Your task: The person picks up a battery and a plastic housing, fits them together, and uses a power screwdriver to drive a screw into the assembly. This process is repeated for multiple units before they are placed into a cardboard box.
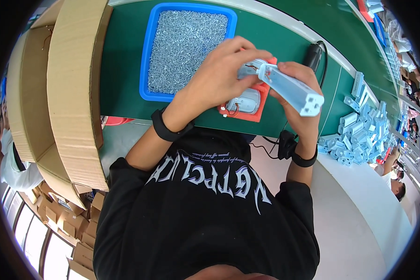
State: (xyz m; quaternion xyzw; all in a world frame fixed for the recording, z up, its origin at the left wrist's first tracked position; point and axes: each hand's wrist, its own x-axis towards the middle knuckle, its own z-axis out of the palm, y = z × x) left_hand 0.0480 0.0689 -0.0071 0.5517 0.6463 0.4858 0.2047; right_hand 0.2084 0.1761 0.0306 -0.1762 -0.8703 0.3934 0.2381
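Hands meet above the near edge of the green table (126, 70), both working on one pale blue plastic housing (291, 88), a long slim piece with a squared white end. The left hand (219, 74) arches over the housing's far end, its fingers (247, 53) curled down and pinching that end where thin red wires show. The right hand (298, 100) grips the housing from below and behind, its fingers wrapped around the middle, so the piece is lifted clear of the table and tilted, its white end pointing right and toward the person. Directly beneath the hands sits an orange-red fixture (252, 105) holding a rounded grey part with wires. Just left of it lies a blue tray (147, 56) filled with small silver screws. A black power screwdriver (312, 56) rests beyond the right hand, its cable running off the table. Farther right is a heap of pale blue plastic pieces (359, 135). Large cardboard boxes (72, 93) stand on the left.
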